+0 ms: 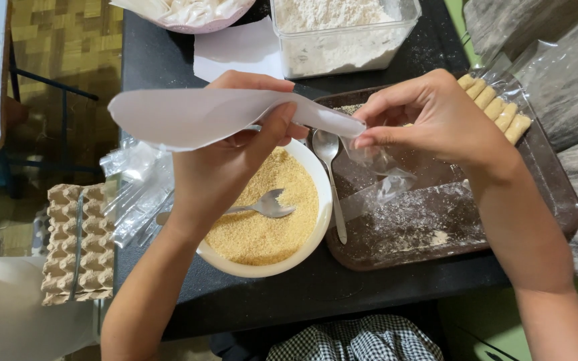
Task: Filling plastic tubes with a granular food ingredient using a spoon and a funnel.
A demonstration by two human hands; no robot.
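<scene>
Cut off at the far edge of the dark table [168,53]: a clear tub of flour [342,33] and a pink bowl of white wrappers [188,13]. Partly hidden under the left hand [225,157]: a white bowl of golden breadcrumbs [262,220], a fork [265,204] lying in the crumbs. Hard to make out: a thin clear film [376,177] hanging below the right fingers.

Left hand raised above the bowl, palm toward the body, thumb and fingers pinching a white wrapper sheet [195,117], held flat and curling at its left end. Right hand [429,117] above the brown tray [550,200], fingertips pressed together on the sheet's right tip. Sheet stretched between both hands, over the bowl's far rim.

On the tray: spoon [329,174] along its left edge, rolled sticks [496,107] in its far right corner, flour dusting mid-tray. At the table's left edge: egg carton [78,244] and crumpled clear plastic [135,194].
</scene>
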